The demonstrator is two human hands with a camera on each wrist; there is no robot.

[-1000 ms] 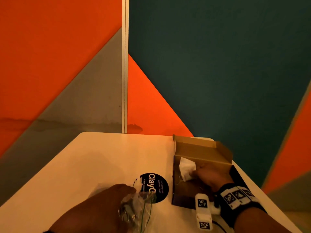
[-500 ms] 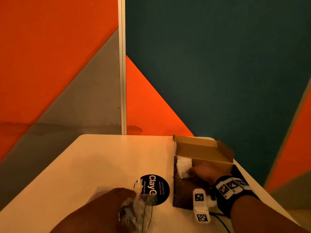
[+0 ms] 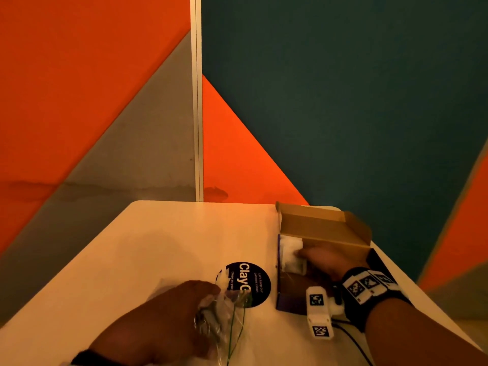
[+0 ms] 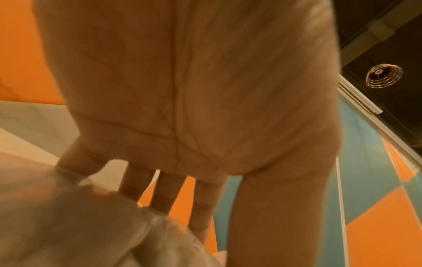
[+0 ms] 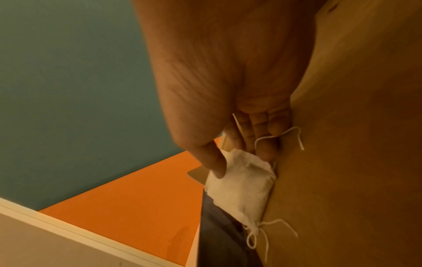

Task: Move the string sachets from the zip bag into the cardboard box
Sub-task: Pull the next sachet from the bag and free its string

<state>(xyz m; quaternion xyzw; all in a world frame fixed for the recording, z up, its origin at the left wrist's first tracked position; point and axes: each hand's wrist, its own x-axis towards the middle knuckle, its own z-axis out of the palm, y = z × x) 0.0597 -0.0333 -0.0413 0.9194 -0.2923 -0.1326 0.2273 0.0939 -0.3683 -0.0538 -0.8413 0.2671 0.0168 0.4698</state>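
Observation:
The open cardboard box [image 3: 320, 228] stands at the table's right side. My right hand [image 3: 317, 257] reaches into it and pinches a white string sachet [image 3: 290, 252] against the box's left end. In the right wrist view the thumb and fingertips [image 5: 262, 146] hold that sachet [image 5: 242, 189] by its top, strings trailing on the brown box wall [image 5: 354, 162]. Whether more sachets lie under it I cannot tell. My left hand [image 3: 206, 307] rests with straight fingers [image 4: 169, 195] on the crumpled clear zip bag [image 3: 224, 328] near the front edge; the bag [image 4: 68, 225] fills the lower left of the left wrist view.
A round black sticker [image 3: 253, 281] lies on the pale table [image 3: 158, 247] between bag and box. The box's lid flap stands up behind it. Orange, grey and teal wall panels close off the table's far side. A cable runs from my right wrist.
My right hand has pushed deeper into the box toward its far left end with the sachet. The left hand stays on the zip bag.

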